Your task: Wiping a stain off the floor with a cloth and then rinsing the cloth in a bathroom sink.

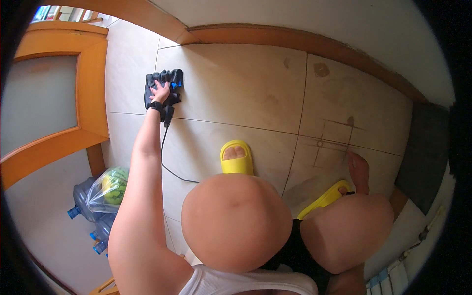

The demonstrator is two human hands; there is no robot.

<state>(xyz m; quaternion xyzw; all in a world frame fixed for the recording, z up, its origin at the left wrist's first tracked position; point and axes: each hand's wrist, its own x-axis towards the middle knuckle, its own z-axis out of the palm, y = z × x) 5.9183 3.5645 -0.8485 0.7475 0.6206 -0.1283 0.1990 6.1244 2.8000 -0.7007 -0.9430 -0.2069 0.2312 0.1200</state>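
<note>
Hands: two. The left hand (161, 92) is opened out, fingers fanned over one dark cloth (172, 77) with blue patches; no grip shows. The right hand (359, 172), in shadow past the right knee, is partly hidden (whether it has hold of anything, I cannot tell). One black wristband (156, 105) circles the left wrist, and one black cable (179, 177) runs from just beside it toward the left knee. Two bare knees (236, 221) rise near two yellow slippers (236, 160), both worn. To the left are one watermelon (116, 187) in a clear bag (100, 199) and at least two blue jugs (82, 194).

The floor (236, 88) is pale tile with dark joints and several brown stains (321, 70). One wood-framed door (93, 83) with a frosted panel stands at the left; one dark mat (424, 152) is at the right.

The cloth lies bunched on the floor directly beneath the left hand, well apart from the right.
</note>
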